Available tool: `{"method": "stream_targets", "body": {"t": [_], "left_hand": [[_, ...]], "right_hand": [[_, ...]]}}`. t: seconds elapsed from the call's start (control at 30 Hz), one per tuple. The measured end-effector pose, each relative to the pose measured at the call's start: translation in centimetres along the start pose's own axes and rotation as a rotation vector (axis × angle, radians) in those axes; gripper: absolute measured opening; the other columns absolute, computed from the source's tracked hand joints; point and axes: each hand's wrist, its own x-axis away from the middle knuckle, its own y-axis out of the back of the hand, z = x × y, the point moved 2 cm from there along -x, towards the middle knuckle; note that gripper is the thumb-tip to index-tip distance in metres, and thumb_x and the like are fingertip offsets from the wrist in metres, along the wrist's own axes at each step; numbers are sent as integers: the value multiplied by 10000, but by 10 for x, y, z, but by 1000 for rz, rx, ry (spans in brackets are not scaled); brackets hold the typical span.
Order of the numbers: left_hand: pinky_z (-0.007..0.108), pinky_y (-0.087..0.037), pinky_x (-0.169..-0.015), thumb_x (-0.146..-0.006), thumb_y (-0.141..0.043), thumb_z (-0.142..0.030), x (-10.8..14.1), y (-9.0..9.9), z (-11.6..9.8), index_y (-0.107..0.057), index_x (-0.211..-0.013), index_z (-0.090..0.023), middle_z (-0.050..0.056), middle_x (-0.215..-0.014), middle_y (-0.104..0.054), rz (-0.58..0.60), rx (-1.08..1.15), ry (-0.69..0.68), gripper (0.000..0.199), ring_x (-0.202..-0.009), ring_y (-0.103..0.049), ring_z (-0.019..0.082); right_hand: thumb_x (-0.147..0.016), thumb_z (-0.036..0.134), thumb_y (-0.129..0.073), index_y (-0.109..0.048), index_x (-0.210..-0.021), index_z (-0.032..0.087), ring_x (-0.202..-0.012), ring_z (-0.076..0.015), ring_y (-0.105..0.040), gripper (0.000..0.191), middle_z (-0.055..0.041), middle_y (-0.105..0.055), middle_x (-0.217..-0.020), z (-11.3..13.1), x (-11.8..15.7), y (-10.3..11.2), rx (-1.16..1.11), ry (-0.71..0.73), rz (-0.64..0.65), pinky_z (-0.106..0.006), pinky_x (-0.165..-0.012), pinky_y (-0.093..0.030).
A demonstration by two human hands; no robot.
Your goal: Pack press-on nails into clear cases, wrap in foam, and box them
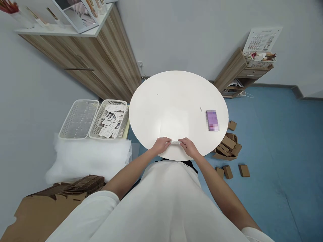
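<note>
While gripped: clear case (pixel 176 142), baskets (pixel 108 119).

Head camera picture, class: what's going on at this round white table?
A person holds a small clear flat piece between the left hand and right hand at the near edge of the round white table. A purple packet lies to the right. Two white baskets stand left of the table, small cardboard boxes on the blue floor.
</note>
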Motion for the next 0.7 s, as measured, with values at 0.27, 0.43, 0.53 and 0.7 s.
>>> {"method": "stream_targets", "body": {"t": [0.27, 0.43, 0.53, 0.7], "left_hand": [[250, -451, -667, -807, -398, -346, -30, 13, 13, -620, -900, -198, 15, -878, -652, 209, 220, 262, 283, -787, -578, 157], [231, -452, -592, -776, -425, -337, -43, 9, 25, -631, -812, -185, 13, -784, -654, 303, 226, 422, 258, -713, -582, 147], [234, -450, -571, -761, -447, -333, -44, 5, 30, -630, -745, -187, 9, -725, -648, 315, 188, 437, 234, -662, -582, 143], [312, -450, -709, -749, -475, -289, -40, 4, 27, -618, -853, -185, 63, -905, -638, 223, 45, 451, 205, -860, -576, 213]], "right_hand": [[-771, 301, -492, -582, -871, 232, -797, -154, -573, 150, -19, -631, -895, -8, -46, 14, -120, -191, 9, -284, -691, -444], [-755, 279, -488, -586, -794, 218, -765, -145, -570, 121, -19, -639, -854, -16, -64, 8, -87, -250, 51, -257, -637, -431], [-760, 267, -473, -584, -773, 214, -717, -139, -572, 124, -20, -641, -832, -20, -64, 0, -65, -264, 64, -249, -598, -425], [-789, 250, -424, -580, -790, 208, -768, -148, -565, 161, -31, -623, -859, -23, -59, -13, -4, -270, 10, -256, -635, -418]]}}
